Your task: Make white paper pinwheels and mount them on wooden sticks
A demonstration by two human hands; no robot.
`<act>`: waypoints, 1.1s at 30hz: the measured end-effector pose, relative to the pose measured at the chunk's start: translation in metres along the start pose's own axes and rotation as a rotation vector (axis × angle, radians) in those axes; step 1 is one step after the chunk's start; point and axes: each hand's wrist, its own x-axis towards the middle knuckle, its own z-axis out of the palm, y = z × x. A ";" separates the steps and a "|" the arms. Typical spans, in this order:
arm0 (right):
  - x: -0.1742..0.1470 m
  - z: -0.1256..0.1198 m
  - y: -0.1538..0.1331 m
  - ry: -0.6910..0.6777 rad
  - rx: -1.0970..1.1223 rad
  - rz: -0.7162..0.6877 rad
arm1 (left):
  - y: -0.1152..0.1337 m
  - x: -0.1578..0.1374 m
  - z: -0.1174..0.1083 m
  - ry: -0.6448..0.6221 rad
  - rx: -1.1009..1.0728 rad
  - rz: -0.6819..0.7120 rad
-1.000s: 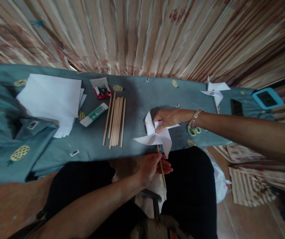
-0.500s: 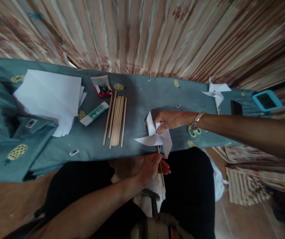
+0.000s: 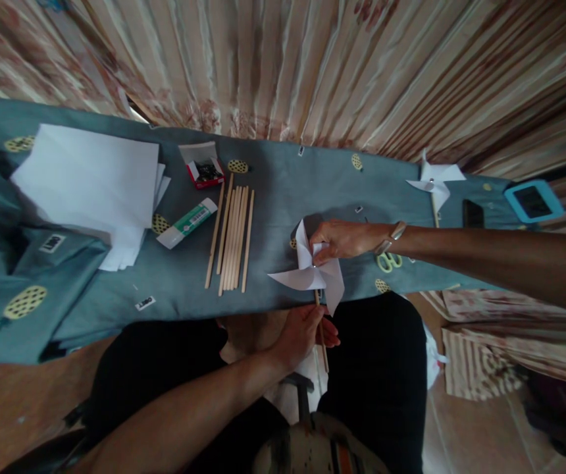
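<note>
A white paper pinwheel with a pin at its centre is fixed to a thin wooden stick. My left hand is closed around the stick just below the paper blades, at the front edge of the table. From the right, my right hand pinches the pinwheel's upper blade close to the pin, with thumb and fingers pressed on the paper. The stick's lower end points down between my knees. Part of the upper blade is hidden behind my right fingers.
Several wooden sticks lie left of the pinwheel. Near them are an open box of pins, a green-white box and white paper sheets. Rightward lie scissors, a second pinwheel, a phone and a blue-framed device.
The camera view has shifted slightly. Both hands keep nearly the same hold on the pinwheel and its stick; nothing was let go or picked up.
</note>
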 end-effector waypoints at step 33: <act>-0.008 0.000 0.000 0.048 -0.161 -0.025 | 0.001 -0.002 0.001 -0.025 -0.009 0.025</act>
